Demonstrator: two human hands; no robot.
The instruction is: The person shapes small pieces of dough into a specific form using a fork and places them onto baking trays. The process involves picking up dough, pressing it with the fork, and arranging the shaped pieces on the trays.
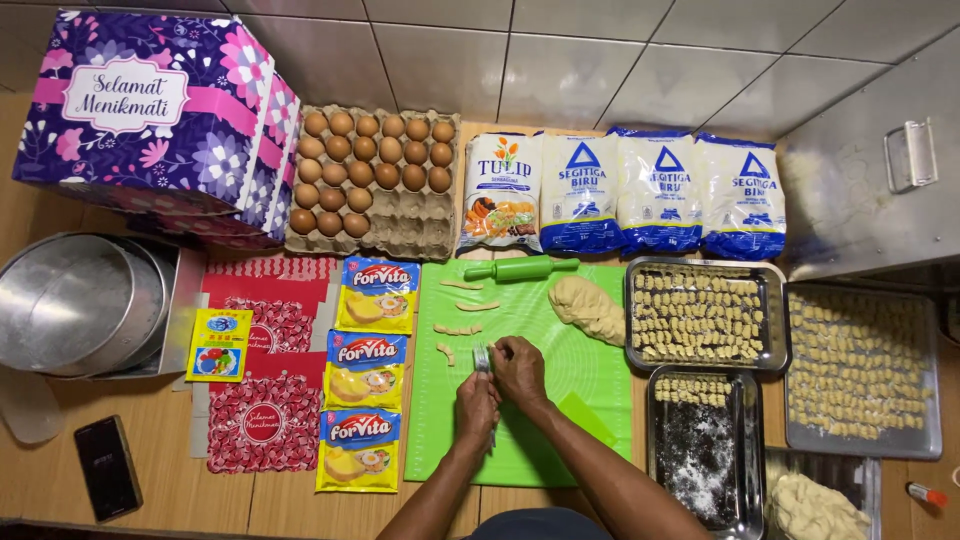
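Observation:
Both my hands work over a green mat (pixel 560 400). My left hand (pixel 476 403) grips the handle of a metal fork (pixel 482 360) that lies on the mat. My right hand (pixel 519 368) presses a small piece of dough against the fork's tines. Several short dough strips (pixel 458 328) lie on the mat to the left. A lump of pale dough (pixel 588 306) rests at the mat's upper right, below a green rolling pin (pixel 520 268).
Three metal trays (pixel 702 263) (pixel 858 440) (pixel 652 450) with shaped dough pieces sit right. Flour bags (pixel 660 190), an egg carton (pixel 375 165), yellow margarine packets (pixel 365 370), a floral box (pixel 150 120), round tins (pixel 80 300), a phone (pixel 107 467) surround the mat.

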